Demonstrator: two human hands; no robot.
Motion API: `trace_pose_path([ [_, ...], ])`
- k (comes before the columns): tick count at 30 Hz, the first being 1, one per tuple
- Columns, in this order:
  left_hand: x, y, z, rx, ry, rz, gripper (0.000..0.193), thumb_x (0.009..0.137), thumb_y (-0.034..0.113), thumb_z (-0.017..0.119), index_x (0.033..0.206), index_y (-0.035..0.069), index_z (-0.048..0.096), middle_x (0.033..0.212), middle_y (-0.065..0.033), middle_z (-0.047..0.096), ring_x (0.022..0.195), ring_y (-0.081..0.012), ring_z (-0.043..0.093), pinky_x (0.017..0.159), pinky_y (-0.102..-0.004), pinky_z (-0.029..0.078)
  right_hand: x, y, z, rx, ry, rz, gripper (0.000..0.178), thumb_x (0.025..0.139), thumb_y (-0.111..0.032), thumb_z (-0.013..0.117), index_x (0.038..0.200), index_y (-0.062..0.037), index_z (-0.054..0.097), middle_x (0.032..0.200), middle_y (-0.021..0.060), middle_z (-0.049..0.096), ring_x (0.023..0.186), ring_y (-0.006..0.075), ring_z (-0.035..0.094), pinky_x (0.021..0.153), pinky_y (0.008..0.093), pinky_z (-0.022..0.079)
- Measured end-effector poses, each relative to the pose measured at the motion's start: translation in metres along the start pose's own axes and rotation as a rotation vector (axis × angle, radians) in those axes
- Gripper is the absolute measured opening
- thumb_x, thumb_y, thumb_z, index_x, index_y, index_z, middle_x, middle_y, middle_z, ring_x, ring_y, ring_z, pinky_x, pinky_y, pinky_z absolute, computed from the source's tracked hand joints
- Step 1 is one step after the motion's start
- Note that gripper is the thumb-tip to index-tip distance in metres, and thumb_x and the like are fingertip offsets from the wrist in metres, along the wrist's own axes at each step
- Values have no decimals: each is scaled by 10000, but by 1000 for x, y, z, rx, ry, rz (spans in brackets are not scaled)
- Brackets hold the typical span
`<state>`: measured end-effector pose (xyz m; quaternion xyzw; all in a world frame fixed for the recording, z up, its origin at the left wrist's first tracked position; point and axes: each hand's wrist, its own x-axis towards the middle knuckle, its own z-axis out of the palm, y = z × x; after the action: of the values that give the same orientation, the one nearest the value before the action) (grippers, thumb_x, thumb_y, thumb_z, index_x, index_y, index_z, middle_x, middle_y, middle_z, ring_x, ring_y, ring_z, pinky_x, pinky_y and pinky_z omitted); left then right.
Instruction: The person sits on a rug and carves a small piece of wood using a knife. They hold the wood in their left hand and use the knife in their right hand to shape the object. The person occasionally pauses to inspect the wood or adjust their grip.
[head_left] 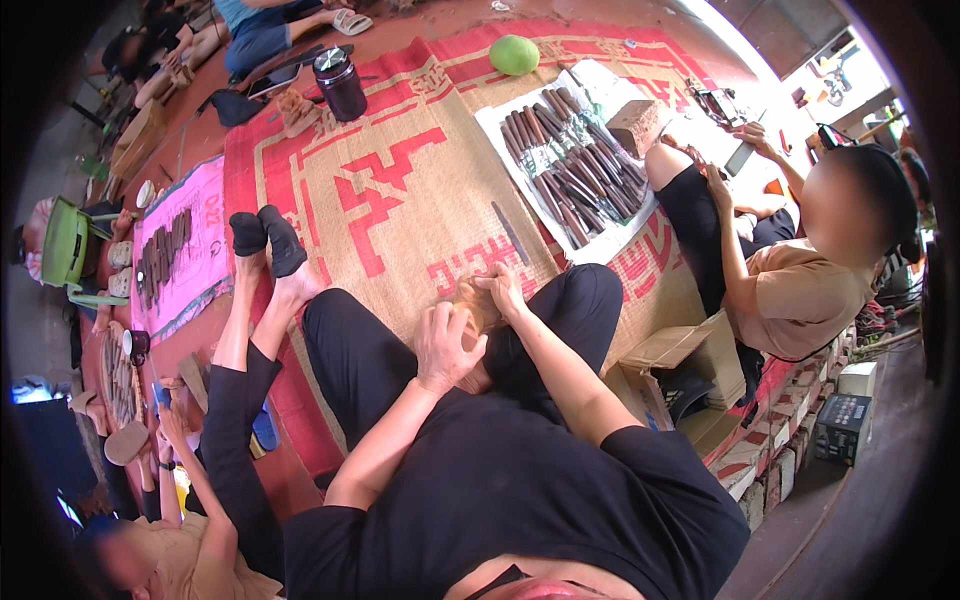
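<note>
Close in front of me, between my bent knees, both hands grip a small tan, wood-coloured piece [467, 296]. My left hand [446, 345] is closed around its near side, fingers curled. Against its far right side, my right hand [500, 289] pinches with bent fingers. Much of the piece is hidden by the hands, so its exact shape cannot be made out. Just beyond them, a thin dark tool [510, 233] lies on the red and tan woven mat [440, 190]. Farther right, several dark brown-handled tools [580, 170] rest in rows on a white sheet [492, 122].
A co-worker [800, 270] sits at right, a wood block [637, 125] and open cardboard box [690, 365] nearby. Another person [190, 540] sits lower left, legs stretched over the mat. A dark jar [341, 88], green round fruit [514, 55] and pink cloth [205, 215] lie beyond.
</note>
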<state>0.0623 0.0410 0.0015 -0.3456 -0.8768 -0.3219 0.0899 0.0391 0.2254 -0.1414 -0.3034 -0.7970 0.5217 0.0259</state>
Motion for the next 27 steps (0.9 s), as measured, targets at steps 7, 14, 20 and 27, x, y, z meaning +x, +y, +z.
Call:
trace_pose_path([
  [7, 13, -8, 2, -20, -30, -6, 454, 651, 250, 798, 1010, 64, 592, 1023, -115, 505, 942, -324, 520, 824, -439, 463, 23, 18, 19, 9, 125, 115, 310, 720, -271, 791, 889, -38, 674, 850, 194, 695, 866, 363, 674, 766, 462, 503],
  [14, -10, -8, -5, -13, -19, -4, 407, 661, 231, 780, 995, 79, 604, 1000, -103, 497, 933, -307, 522, 827, -432, 462, 0, -1, -8, 405, 22, 156, 216, 740, -141, 772, 721, -69, 570, 696, 71, 626, 719, 156, 606, 644, 335, 465],
  [20, -8, -9, -3, -18, 9, -16, 416, 664, 239, 781, 1002, 81, 598, 988, -101, 487, 917, -304, 524, 810, -427, 461, 4, 3, 7, 202, -34, 7, 261, 708, -198, 804, 738, -41, 598, 663, 106, 606, 671, 221, 591, 643, 370, 453],
  [27, -15, -14, -1, 4, -13, 26, 426, 651, 242, 792, 1000, 96, 596, 1011, -96, 492, 937, -304, 525, 824, -424, 467, 27, 36, 16, 405, 29, 147, 277, 715, -205, 804, 760, -52, 577, 718, 71, 616, 676, 202, 592, 646, 355, 466],
])
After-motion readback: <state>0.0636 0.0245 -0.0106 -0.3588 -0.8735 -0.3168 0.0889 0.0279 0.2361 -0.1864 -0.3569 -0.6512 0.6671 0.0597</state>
